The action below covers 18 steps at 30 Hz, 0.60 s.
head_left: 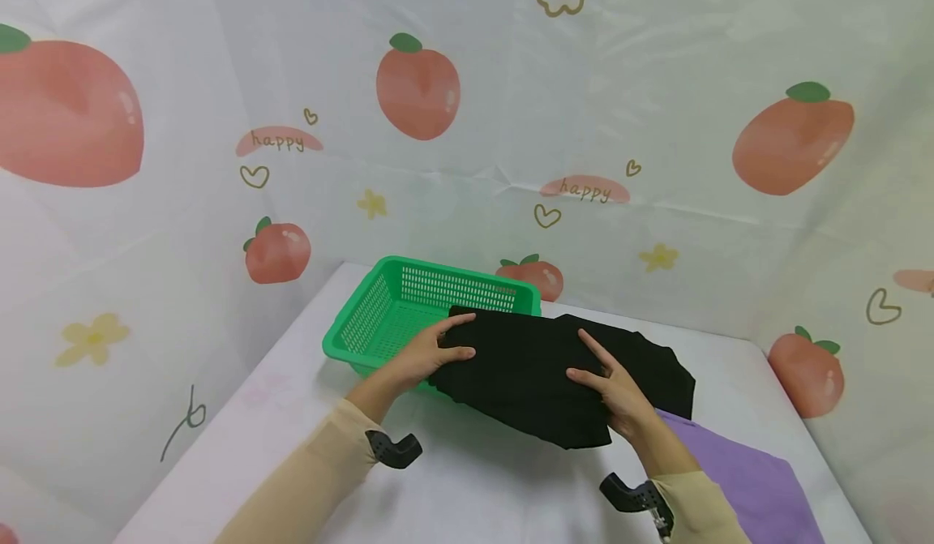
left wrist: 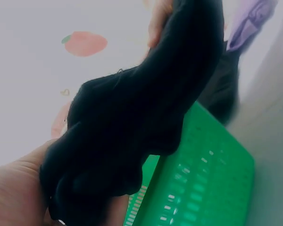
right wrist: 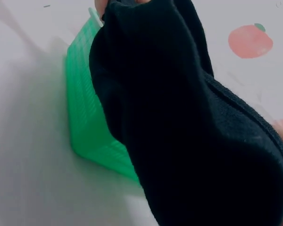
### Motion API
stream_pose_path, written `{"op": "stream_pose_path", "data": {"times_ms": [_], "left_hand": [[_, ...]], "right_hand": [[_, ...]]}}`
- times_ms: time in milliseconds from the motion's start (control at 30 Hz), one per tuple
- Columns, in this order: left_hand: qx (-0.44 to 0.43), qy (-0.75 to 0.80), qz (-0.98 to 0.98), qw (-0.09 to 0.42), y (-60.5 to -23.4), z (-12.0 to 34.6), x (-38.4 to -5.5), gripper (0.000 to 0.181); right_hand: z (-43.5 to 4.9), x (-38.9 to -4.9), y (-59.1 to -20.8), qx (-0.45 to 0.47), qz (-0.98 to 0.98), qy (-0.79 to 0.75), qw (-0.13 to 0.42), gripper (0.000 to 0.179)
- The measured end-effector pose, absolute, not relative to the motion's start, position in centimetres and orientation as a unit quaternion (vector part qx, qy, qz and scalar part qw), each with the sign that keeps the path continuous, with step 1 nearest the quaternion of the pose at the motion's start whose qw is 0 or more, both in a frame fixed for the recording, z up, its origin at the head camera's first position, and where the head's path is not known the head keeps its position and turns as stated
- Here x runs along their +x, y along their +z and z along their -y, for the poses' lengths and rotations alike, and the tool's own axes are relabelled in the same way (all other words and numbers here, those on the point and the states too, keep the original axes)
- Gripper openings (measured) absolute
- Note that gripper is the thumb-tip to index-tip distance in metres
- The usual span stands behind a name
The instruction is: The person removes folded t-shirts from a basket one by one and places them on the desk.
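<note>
A folded black cloth is held up between both hands, partly over the near right side of a green plastic basket. My left hand grips the cloth's left end, thumb on the near face and other fingers mostly hidden behind it. At the right end, my right hand holds the cloth in the same way. In the left wrist view the black fabric hangs in soft folds beside the basket wall. The right wrist view shows layered edges of the cloth.
More black fabric lies on the white table to the right, behind the right hand. A purple cloth lies nearer, partly under the right forearm. Fruit-printed white sheeting rises behind the table.
</note>
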<state>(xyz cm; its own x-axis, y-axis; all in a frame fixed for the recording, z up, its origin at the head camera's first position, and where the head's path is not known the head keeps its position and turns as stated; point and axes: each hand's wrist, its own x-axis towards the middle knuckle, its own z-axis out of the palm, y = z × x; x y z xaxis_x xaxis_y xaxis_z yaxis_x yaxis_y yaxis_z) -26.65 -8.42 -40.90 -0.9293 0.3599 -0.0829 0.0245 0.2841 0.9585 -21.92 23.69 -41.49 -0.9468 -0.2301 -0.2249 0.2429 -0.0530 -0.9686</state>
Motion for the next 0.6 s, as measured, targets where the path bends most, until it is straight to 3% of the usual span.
{"op": "stream_pose_path", "data": {"times_ms": [600], "left_hand": [[0.143, 0.575, -0.792, 0.149, -41.4, 4.9, -25.0, 0.065]], "right_hand": [[-26.7, -19.4, -43.0, 0.014, -0.666, -0.733, 0.138, 0.078]]}}
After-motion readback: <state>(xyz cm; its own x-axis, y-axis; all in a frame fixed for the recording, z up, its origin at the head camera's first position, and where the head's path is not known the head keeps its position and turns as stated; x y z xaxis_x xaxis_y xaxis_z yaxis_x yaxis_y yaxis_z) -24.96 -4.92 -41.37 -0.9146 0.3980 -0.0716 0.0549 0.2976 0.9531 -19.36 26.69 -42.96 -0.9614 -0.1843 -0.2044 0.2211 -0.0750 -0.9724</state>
